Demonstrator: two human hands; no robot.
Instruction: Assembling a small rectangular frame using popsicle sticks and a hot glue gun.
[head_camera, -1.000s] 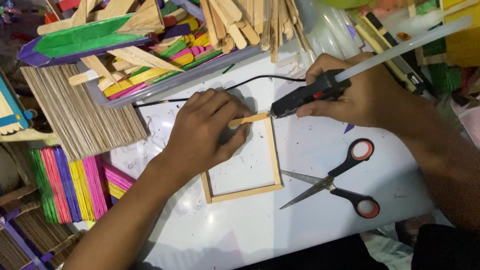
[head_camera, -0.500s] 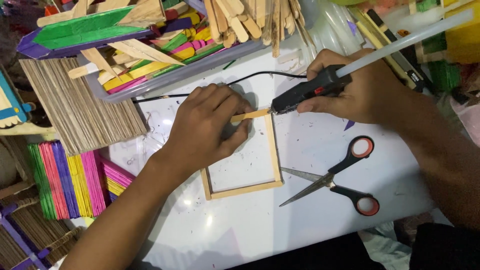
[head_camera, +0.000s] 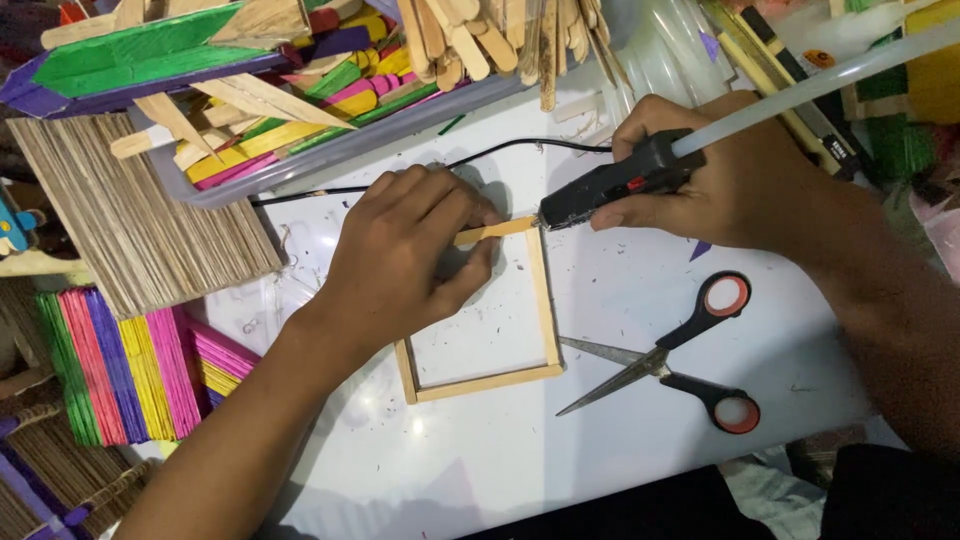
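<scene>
A square frame of plain wooden sticks (head_camera: 545, 310) lies flat on the white table (head_camera: 620, 450). My left hand (head_camera: 405, 255) presses down on its top stick, fingers covering the frame's upper left part. My right hand (head_camera: 720, 180) grips a black hot glue gun (head_camera: 615, 185) with a long clear glue stick (head_camera: 830, 75) poking out of its back. The gun's nozzle touches the frame's top right corner. A black cord (head_camera: 490, 155) runs from the gun to the left.
Open scissors (head_camera: 670, 365) with black and red handles lie right of the frame. A clear tray (head_camera: 330, 150) of coloured and plain sticks sits at the back. A woven stick mat (head_camera: 130, 215) and bundles of coloured sticks (head_camera: 130, 365) are at left.
My two hands and the glue gun keep their places on the frame. The view has shifted slightly, nothing else moved.
</scene>
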